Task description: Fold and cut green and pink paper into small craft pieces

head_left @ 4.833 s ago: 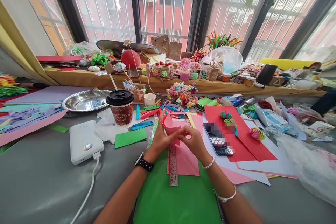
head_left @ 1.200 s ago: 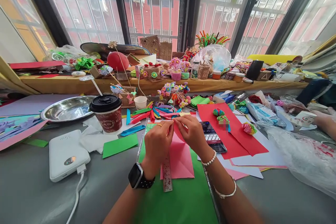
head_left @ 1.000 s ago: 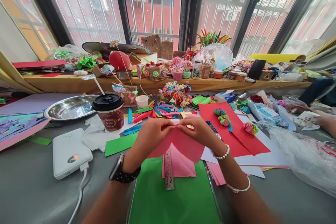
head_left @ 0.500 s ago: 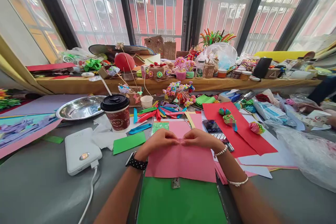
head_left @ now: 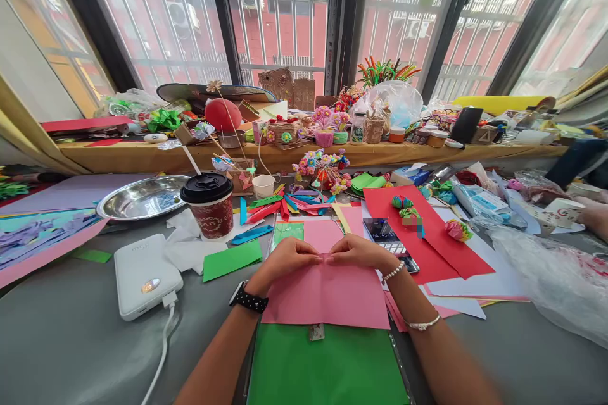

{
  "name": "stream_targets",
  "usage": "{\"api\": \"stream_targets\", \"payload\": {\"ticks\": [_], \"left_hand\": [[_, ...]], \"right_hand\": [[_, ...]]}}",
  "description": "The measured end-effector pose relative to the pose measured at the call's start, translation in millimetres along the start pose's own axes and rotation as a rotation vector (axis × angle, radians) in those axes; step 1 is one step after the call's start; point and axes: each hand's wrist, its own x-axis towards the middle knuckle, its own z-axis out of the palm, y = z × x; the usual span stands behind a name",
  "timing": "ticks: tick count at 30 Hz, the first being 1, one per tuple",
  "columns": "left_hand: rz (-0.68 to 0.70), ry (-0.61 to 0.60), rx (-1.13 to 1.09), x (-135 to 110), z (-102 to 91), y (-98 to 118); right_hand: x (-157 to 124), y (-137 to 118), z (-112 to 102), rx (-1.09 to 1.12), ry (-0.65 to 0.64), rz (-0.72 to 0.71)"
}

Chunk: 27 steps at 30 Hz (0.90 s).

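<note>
A pink sheet of paper (head_left: 327, 297) with a crease down its middle is held up over a green sheet (head_left: 327, 367). At its top edge, close to the crease, my left hand (head_left: 292, 256) pinches it between thumb and fingers. My right hand (head_left: 358, 252) pinches the same edge just beside it, the two hands' fingertips almost meeting. A small silvery piece (head_left: 316, 331) lies on the green sheet below the pink paper's lower edge. Behind my hands is more pink paper (head_left: 320, 233), partly covered.
To the left stand a lidded coffee cup (head_left: 208, 209), a white power bank (head_left: 147, 275) with a cable, and a metal plate (head_left: 142, 196). A phone (head_left: 392, 243) and red paper (head_left: 427, 234) lie right. A crafts-laden ledge (head_left: 285, 155) runs behind. Another person's hand (head_left: 593, 215) shows far right.
The view has shifted slightly. Both hands keep their pinch on the pink paper in nearly the same place, and its crease stays in the middle.
</note>
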Motion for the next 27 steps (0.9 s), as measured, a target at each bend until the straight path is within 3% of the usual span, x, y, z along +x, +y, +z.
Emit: {"api": "stream_targets", "payload": {"ticks": [11, 20, 27], "left_hand": [[0.007, 0.011, -0.064, -0.1, 0.9, -3.5], [0.015, -0.074, -0.08, -0.7, -2.4, -3.4], [0.028, -0.134, 0.061, -0.7, -4.2, 0.6]], "right_hand": [[-0.5, 0.6, -0.3, 0.044, 0.004, 0.02], [-1.2, -2.2, 0.6, 0.033, -0.009, 0.063], [-1.5, -3.7, 1.8, 0.013, 0.014, 0.034]]}}
